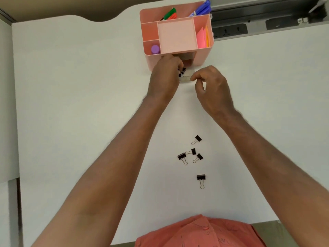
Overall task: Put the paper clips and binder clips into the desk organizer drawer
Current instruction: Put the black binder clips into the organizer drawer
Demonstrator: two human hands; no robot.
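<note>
A pink desk organizer (204,57) stands at the far middle of the white table. Its small clear drawer (187,78) is pulled out at the front. My left hand (164,77) is over the drawer's left side with black binder clips (182,72) at its fingertips. My right hand (211,86) pinches the drawer's front right corner. Several black binder clips (191,154) lie loose on the table nearer me, one (201,178) apart from the rest. No paper clips are visible.
The organizer's top compartments hold markers (170,14), a purple cap (155,49) and coloured notes (203,37). A grey power rail (249,29) runs behind at the right. The table's near edge (263,222) meets my orange shirt (199,232).
</note>
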